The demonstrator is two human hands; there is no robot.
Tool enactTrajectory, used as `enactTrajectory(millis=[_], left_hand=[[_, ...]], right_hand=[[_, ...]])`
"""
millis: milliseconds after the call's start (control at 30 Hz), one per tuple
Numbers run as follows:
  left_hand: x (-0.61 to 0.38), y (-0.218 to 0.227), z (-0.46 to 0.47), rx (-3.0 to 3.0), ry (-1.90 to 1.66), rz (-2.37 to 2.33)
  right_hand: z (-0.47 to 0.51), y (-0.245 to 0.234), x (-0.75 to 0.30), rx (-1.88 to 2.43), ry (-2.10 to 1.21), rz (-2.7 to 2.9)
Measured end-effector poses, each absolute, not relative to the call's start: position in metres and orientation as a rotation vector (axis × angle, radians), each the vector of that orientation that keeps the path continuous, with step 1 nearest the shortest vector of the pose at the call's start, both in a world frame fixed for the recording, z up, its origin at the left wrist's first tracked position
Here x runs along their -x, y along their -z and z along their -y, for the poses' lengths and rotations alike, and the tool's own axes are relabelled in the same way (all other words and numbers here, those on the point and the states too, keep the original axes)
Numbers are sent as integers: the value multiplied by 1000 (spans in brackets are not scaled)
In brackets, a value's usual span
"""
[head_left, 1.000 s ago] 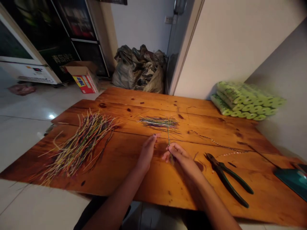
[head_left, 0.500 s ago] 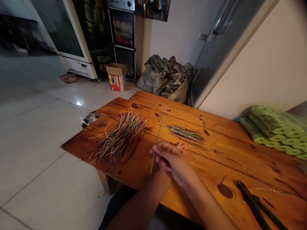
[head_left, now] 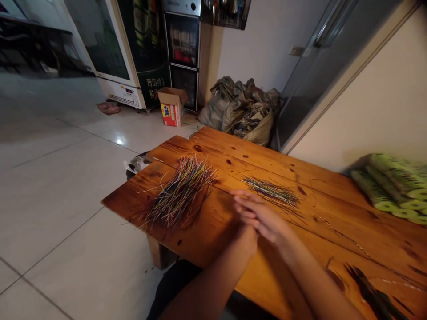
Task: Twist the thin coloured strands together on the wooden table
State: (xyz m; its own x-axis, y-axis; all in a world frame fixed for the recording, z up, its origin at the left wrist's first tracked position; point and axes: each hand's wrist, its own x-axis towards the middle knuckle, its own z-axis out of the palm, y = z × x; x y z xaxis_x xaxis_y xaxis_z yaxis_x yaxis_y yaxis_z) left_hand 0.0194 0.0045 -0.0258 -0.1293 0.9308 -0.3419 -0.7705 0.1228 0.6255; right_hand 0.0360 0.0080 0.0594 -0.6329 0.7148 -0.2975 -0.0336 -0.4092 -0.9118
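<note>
On the table (head_left: 207, 231), between the large pile (head_left: 182, 191) and the small bundle (head_left: 273, 190), both hands are together. The right hand (head_left: 263, 218) crosses over the left hand (head_left: 247, 238) and hides much of it. Right fingers: close together, slightly curled, tips toward the large pile. Whether they pinch a strand cannot be told; none shows clearly at the tips. Left fingers: mostly covered, so spread or pinching cannot be told.

Positions: large pile left of the hands, a loose slanting heap of coloured strands, ends splayed. Small bundle just beyond the right hand, flatter, more nearly parallel, a few strands straying. To the right a cord (head_left: 353, 242) runs across the table; the pliers (head_left: 370, 289) lie near it, partly out of frame. Green rolls (head_left: 387, 186) well apart, far right.

Risks, as judged:
1. Lower ends of the large pile reach the near table edge and some seem to poke past it. A forearm brushing them could drag strands to the floor (head_left: 66, 186).
2. Strands there cross and look tangled; a sharp pull on one could bring neighbours along.
3. Right hand is near the small bundle; a low sweep could knock it out of line.
4. With one hand masking the other, a weak pinch could slip unnoticed.
</note>
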Motion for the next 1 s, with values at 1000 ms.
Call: enactTrajectory(millis=[1000], left_hand=[[11,-2,-21,342,-1493,-705]], right_hand=[[-82,2,-164,1481,446,2666]])
